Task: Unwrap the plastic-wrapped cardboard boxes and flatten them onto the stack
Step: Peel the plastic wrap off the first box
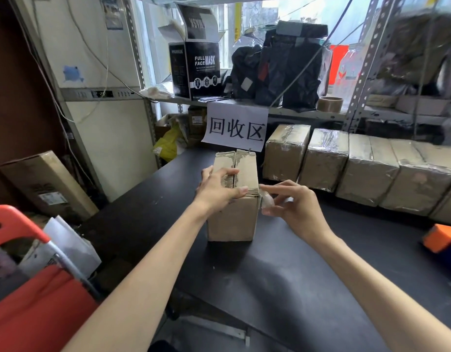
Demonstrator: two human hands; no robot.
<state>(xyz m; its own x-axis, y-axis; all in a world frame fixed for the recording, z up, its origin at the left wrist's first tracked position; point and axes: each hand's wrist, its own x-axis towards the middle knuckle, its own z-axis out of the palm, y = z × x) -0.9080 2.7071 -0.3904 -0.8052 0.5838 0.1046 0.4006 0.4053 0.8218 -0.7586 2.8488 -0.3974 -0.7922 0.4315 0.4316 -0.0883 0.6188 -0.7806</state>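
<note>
The cardboard box (232, 219) stands upright mid-counter (282, 275), its top seam running away from the person toward the far edge; the left hand (219, 186) lies on that top, fingers (229, 172) spread fairly straight, thumb on the near rim, pressing down and holding nothing. Just off the box's upper right corner the right hand (292, 204) has its fingers (277, 188) pinched on a wad of clear plastic wrap (267, 200); the film lies to the box's right, the right hand nearer, so the pull looks set to go rightward; the wrapped boxes (366, 171) line the counter's far right edge.
</note>
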